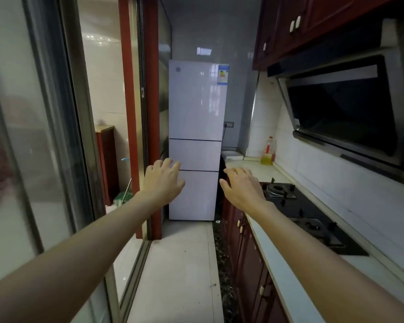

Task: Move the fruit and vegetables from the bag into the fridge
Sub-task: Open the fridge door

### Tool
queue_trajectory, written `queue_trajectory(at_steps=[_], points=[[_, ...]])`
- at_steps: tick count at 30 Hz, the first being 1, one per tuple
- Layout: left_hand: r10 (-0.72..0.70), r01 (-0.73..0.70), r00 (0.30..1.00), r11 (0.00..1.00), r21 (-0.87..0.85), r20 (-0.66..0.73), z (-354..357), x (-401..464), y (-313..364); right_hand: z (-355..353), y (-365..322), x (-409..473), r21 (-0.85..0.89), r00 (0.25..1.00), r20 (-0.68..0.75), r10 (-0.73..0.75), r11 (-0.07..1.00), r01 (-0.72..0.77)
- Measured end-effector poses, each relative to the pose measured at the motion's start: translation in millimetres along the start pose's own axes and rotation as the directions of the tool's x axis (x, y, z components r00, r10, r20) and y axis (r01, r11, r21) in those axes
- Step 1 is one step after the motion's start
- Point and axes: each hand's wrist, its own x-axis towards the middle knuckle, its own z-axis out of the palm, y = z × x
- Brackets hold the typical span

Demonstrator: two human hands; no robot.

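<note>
A tall white three-door fridge [196,101] stands at the far end of a narrow kitchen, all its doors closed. Both my arms stretch forward toward it at about waist height. My left hand [163,180] hangs in the air with loosely spread fingers and holds nothing. My right hand [241,186] is level with it, palm down, fingers relaxed and empty. Both hands are well short of the fridge. No bag, fruit or vegetables are in view.
A white counter [278,271] with a black gas hob [303,213] runs along the right, over red cabinets [245,259]. An oil bottle [267,151] stands at the counter's far end. A range hood [343,108] hangs above. A glass sliding door [47,136] lines the left.
</note>
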Motion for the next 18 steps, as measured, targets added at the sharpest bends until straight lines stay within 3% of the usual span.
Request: queue_trajectory(at_steps=[11,18], points=[[-0.053,0.047,0.988,0.998,0.046,0.146,142,105,-18,125,68,113,-0.032,0.993,0.121,-0.008,0.999,0.012],[-0.110,0.103,0.989,0.992,0.073,0.103,180,225,-30,150,112,250,-0.004,0.993,0.109,-0.046,0.999,0.047]])
